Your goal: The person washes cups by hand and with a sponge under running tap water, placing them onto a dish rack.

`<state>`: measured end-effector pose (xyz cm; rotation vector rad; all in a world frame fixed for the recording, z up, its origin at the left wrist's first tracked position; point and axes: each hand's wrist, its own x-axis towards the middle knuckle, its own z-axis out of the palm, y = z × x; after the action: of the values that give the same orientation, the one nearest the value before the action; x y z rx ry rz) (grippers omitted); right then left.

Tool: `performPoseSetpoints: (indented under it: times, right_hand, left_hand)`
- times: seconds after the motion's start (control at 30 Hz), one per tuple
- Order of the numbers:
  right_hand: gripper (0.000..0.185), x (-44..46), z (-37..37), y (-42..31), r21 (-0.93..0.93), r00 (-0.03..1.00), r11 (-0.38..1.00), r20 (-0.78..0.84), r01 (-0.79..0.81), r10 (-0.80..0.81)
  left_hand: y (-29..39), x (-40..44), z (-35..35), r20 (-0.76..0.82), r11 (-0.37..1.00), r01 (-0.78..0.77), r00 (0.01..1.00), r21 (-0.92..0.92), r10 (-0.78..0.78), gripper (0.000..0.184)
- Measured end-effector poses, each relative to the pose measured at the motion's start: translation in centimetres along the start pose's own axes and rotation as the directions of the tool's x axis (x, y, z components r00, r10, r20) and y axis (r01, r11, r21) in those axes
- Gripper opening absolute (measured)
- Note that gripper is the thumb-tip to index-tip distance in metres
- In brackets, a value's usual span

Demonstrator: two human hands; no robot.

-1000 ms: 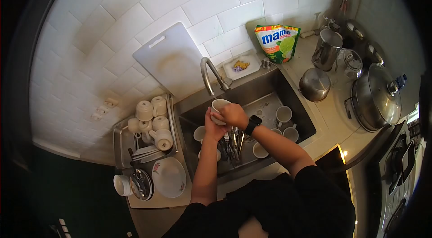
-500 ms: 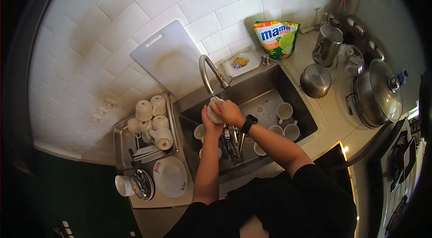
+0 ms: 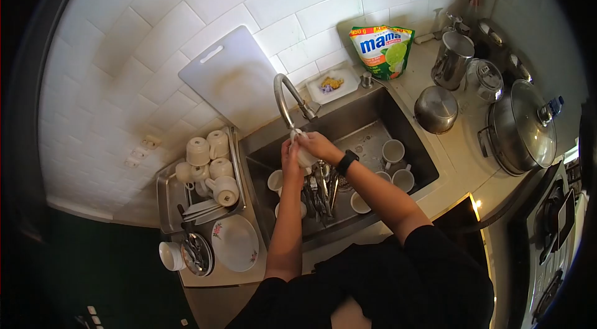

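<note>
Under the faucet (image 3: 283, 96), a white cup (image 3: 304, 156) is held between both hands over the sink (image 3: 273, 142). My left hand (image 3: 290, 160) is closed around its left side. My right hand (image 3: 319, 147), with a black watch on the wrist, grips it from the upper right; its fingertips are partly hidden. Below the hands lies a heap of metal cutlery (image 3: 320, 195) in the sink. White mugs, one a mug (image 3: 393, 152) at the right, stand in the basin on both sides of the cutlery.
Left of the sink, a dish rack (image 3: 168, 195) holds upturned cups, beside a floral plate (image 3: 235, 243). A cutting board (image 3: 230, 77) leans on the wall. Behind the sink are a sponge dish (image 3: 334, 85) and a detergent pouch (image 3: 382, 52). A lidded pot (image 3: 521, 130) stands right.
The cup has been turned in my hands and tilts differently. My right hand has shifted slightly up on it, while my left hand stays on its left side.
</note>
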<state>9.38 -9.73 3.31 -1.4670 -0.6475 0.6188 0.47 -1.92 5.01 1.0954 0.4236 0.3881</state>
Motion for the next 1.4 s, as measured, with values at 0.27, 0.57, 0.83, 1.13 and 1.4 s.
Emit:
performPoseSetpoints:
  times: [0.27,0.57,0.83,1.13,1.4]
  right_hand:
    - [0.035,-4.0,-0.5,1.8,0.676,0.963,0.731,-0.128,-0.091,0.238]
    - [0.028,-5.5,-1.8,0.5,-0.177,0.982,0.968,-0.028,0.180,-0.187]
    - [0.025,-7.0,-2.2,-1.1,-0.337,0.981,0.928,-0.053,0.157,-0.185]
    - [0.025,-6.6,-1.4,-1.7,0.470,0.993,0.878,-0.105,0.094,-0.050]
    - [0.029,-6.5,-1.1,-1.6,0.680,0.997,0.732,-0.078,0.050,0.004]
  left_hand:
    - [1.1,1.1,2.8,0.405,0.303,-0.540,0.818,0.785,0.408,0.019]
    - [3.0,1.1,2.7,0.223,0.381,-0.345,0.917,0.858,0.330,0.015]
    - [3.0,-0.4,3.6,0.424,0.241,-0.527,0.826,0.815,0.372,0.033]
    - [2.0,0.3,2.6,0.233,0.789,-0.312,0.948,0.529,0.218,0.029]
    - [1.8,0.3,2.5,0.055,0.857,-0.069,0.997,0.511,0.047,0.030]
